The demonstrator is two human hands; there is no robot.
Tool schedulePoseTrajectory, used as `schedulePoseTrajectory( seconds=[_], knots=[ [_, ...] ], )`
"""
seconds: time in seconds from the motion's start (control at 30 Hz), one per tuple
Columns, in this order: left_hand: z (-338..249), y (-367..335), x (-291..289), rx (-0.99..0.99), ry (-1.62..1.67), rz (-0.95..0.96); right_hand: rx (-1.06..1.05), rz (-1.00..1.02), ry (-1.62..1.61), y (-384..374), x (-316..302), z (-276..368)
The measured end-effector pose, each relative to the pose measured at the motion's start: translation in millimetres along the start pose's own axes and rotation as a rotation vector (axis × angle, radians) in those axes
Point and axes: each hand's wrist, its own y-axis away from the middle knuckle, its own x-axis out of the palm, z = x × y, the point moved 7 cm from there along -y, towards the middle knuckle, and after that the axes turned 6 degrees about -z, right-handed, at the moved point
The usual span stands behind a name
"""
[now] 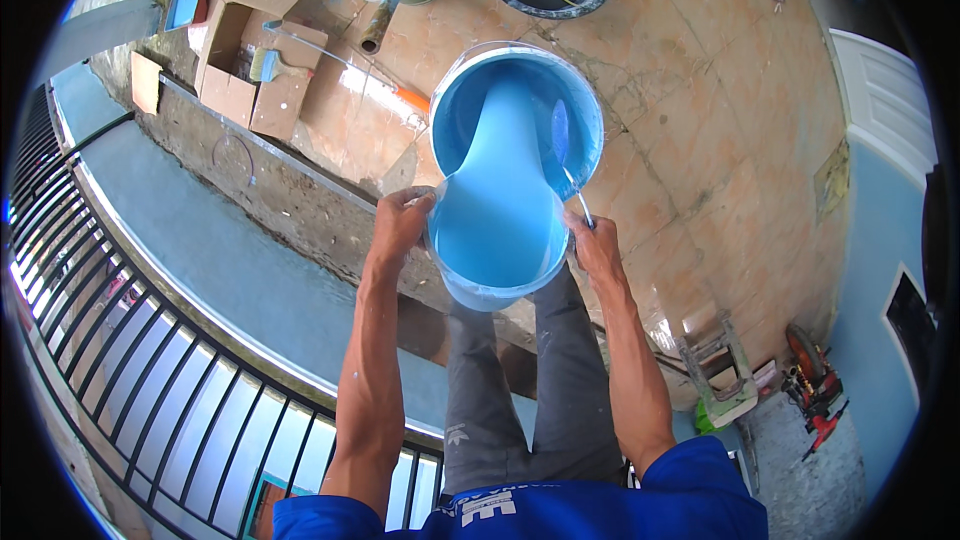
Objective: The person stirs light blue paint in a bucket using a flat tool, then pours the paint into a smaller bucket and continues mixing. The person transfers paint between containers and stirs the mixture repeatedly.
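Left hand point(405, 220): fingers pinched tilted bucket point(478, 297) by rim. Right hand point(598, 243): fingers closed round spatula point(561, 135), apparently rim too. Lip was tipped over upright bucket point(454, 125), so blue paint point(508, 145) ran inside.

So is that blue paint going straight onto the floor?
No, the blue paint streams from the tilted bucket into the lower bucket.

A vivid blue shirt point(610, 508) with short sleeves point(698, 472) is bearing white printed lettering point(488, 509) across its front, dark grey trousers point(575, 385) are carrying a small pale emblem point(457, 434) on the left thigh point(487, 415), and below the sleeves the forearms point(370, 370), left hand point(402, 225) and right hand point(599, 247) are showing bare.
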Motion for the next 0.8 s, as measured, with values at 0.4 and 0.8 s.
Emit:
schedulePoseTrajectory(
  seconds=[0.4,0.8],
  knots=[
    [-12.4,-5.3,4.7,-0.013,-0.003,-0.037,-0.084,0.047,0.051,-20.2,-4.2,13.7],
    [-10.9,-20.6,5.6,-0.005,-0.015,-0.115,-0.103,0.076,0.134,-34.1,-6.2,19.8]
  ],
)
